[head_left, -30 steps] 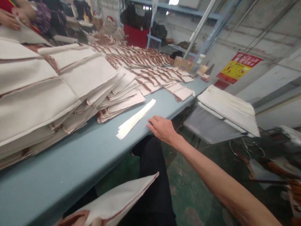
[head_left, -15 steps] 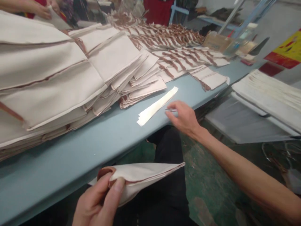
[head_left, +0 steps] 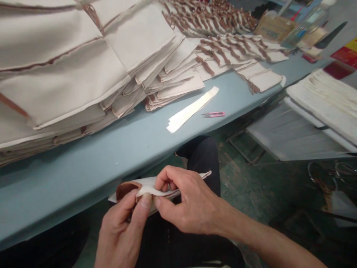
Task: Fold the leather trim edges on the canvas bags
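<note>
Both my hands hold a folded cream fabric piece [head_left: 149, 185] with a brown strap end, over my lap below the table edge. My left hand [head_left: 122, 230] pinches its left end with thumb and fingers. My right hand [head_left: 185, 203] grips it from the right, fingers curled over the top edge. On the light blue table [head_left: 83, 163] a small pink thread snip [head_left: 214, 114] lies near the front edge, apart from both hands. Beside it lies a long white strip [head_left: 192, 109].
Tall stacks of cream fabric pieces [head_left: 64, 70] with brown trim cover the table's left and back. More pieces with brown straps [head_left: 223, 44] spread toward the far right. A side stand holds white sheets [head_left: 323, 104]. A cardboard box [head_left: 275, 28] sits at the far end.
My right hand left the pink snip on the table and came back to the fabric piece on my lap. It now grips the piece together with my left hand.
</note>
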### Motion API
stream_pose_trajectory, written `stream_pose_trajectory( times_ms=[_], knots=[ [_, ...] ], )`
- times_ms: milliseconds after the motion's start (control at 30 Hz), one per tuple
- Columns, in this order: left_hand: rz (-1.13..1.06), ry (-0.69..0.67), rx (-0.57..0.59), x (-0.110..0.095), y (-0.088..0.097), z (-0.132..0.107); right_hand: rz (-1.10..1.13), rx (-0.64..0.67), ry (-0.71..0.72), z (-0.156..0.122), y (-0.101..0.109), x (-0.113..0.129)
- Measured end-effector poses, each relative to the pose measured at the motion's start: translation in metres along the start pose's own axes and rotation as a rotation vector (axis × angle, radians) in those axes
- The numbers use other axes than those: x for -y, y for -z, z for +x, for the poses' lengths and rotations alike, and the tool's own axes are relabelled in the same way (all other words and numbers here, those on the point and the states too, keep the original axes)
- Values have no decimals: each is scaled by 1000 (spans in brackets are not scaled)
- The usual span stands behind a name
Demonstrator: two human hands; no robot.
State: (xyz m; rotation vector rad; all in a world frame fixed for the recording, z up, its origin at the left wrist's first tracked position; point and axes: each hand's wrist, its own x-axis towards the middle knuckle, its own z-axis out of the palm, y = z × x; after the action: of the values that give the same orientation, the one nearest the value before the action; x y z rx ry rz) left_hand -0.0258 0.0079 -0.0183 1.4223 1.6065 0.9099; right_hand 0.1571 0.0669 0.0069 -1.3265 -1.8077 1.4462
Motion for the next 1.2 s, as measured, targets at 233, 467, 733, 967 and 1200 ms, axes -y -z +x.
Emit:
stream_pose_trajectory(
  times_ms=[233, 467, 733, 967, 1200],
  knots=[
    [-35, 14, -70, 3, -8, -7, 82, 91, -195, -4, -14, -7],
    [-219, 192, 21, 24, -8, -18, 266, 147, -263, -13, -23, -16],
    [-774, 477, 151, 25, -9, -20, 596, 189, -229, -24, -31, -13],
    [-562, 310, 267, 27, 12, -14, 671, 152, -159, -37, -25, -7],
    [-221, -38, 196, 0, 27, -11, 294, 107, -154, -31, -22, 8]
  ],
)
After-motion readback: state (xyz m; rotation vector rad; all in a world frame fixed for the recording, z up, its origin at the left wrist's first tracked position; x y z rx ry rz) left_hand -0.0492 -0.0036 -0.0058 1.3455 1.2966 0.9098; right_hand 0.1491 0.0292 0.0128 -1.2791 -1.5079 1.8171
